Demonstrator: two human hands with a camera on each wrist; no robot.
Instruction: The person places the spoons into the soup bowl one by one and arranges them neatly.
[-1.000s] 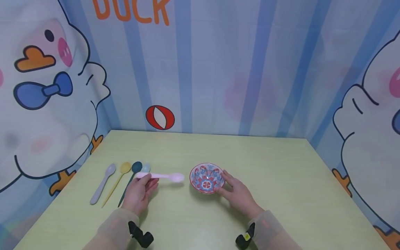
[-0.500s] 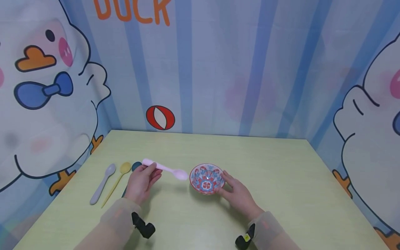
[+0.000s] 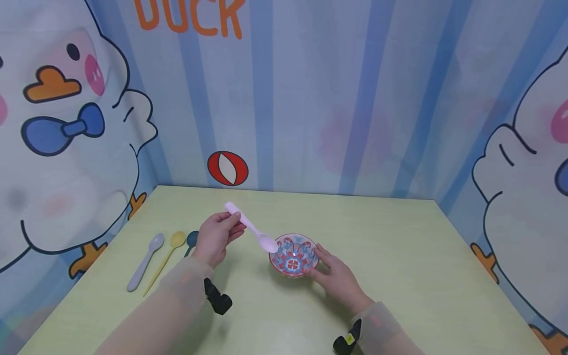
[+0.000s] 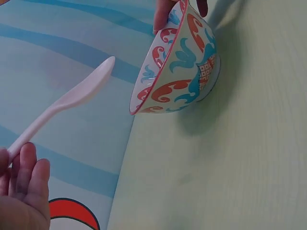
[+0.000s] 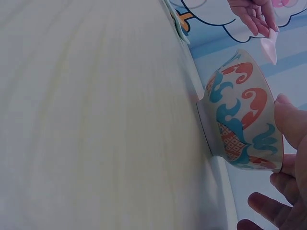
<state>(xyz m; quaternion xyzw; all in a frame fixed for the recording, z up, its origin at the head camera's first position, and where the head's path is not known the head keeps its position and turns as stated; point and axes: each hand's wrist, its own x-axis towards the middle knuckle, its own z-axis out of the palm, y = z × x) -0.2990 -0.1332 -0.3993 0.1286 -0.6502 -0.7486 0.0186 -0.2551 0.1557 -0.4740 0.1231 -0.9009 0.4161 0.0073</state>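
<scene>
My left hand (image 3: 217,240) pinches a pink spoon (image 3: 251,226) by its handle, above the table. The spoon slants down to the right, its bowl end at the left rim of a small patterned bowl (image 3: 293,259) in the head view. In the left wrist view, the spoon (image 4: 81,93) is raised above the rim's level, apart from the bowl (image 4: 187,72). My right hand (image 3: 336,278) holds the bowl's right rim between thumb and fingers. The bowl (image 5: 244,115) stands upright on the table, painted red and blue.
On the table's left lie a lilac spoon (image 3: 146,263), a yellow spoon (image 3: 166,259) and a dark teal spoon (image 3: 192,239), partly hidden by my left hand. A blue striped backdrop (image 3: 306,98) with cartoon ducks rises behind the table (image 3: 377,231).
My left hand has lifted the pink spoon, moving away and to the right, and tipped its bowl end downward toward the bowl. The right hand and the bowl have stayed in place.
</scene>
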